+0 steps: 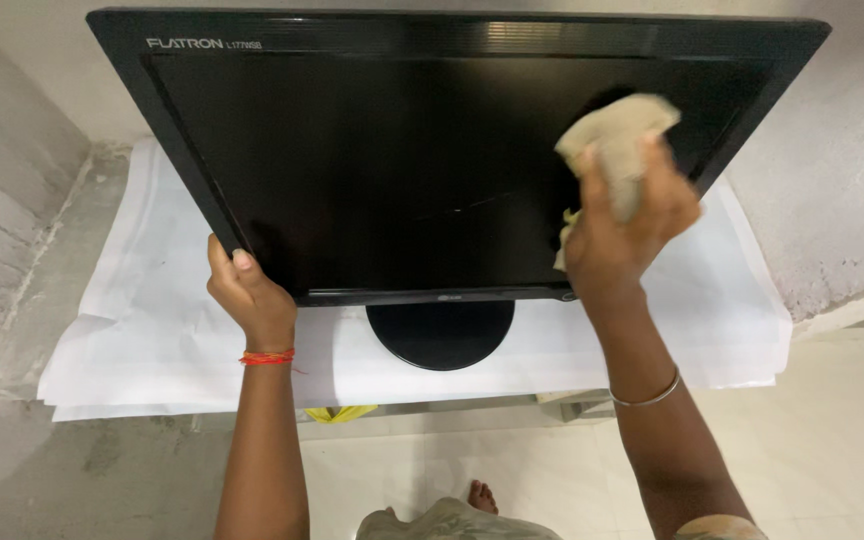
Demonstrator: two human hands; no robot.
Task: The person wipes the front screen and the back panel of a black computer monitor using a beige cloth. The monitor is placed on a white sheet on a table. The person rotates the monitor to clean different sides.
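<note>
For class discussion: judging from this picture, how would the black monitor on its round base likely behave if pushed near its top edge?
The monitor would probably tip rather than slide: its wide screen sits on one small round base. The left hand gripping its lower corner suggests it needs steadying. The white paper underneath might let the base slip.

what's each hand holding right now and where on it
The left hand grips the black monitor at the lower left corner of its frame. The right hand holds a bunched beige cloth, pressed against the right side of the screen.
</note>
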